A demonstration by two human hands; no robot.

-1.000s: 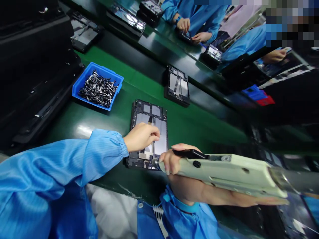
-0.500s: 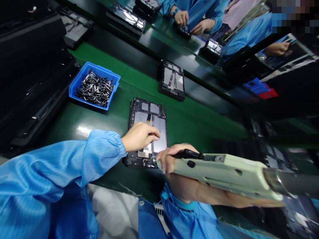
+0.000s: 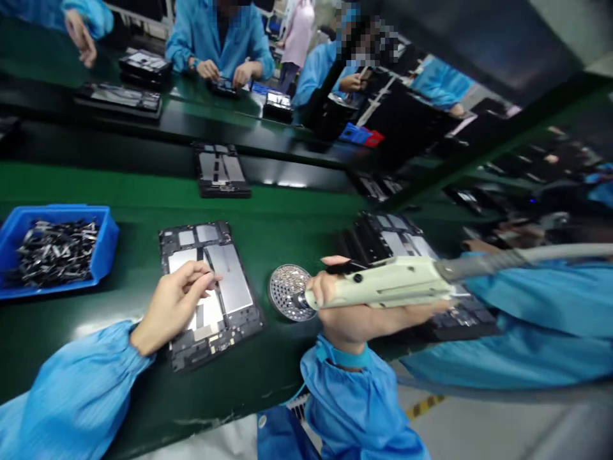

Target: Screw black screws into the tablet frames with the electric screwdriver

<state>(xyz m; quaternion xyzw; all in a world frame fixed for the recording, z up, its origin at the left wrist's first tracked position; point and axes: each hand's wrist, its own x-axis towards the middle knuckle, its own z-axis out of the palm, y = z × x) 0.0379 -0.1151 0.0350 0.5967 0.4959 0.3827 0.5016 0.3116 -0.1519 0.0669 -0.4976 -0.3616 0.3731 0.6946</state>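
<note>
I have the right hand (image 3: pixel 342 310) clamped around a pale green power driver (image 3: pixel 383 284), its metal tip at a round, perforated metal dish (image 3: pixel 282 301) of small parts. The left hand (image 3: pixel 172 303) is over the opened tablet-like device (image 3: pixel 234 275), which lies on the green table (image 3: pixel 297 233) left of the dish — thumb and fingers drawn close, though I can't tell whether they pinch anything. Farther left, I see a blue bin (image 3: pixel 109 252) heaped with small dark pieces (image 3: pixel 57 252).
</note>
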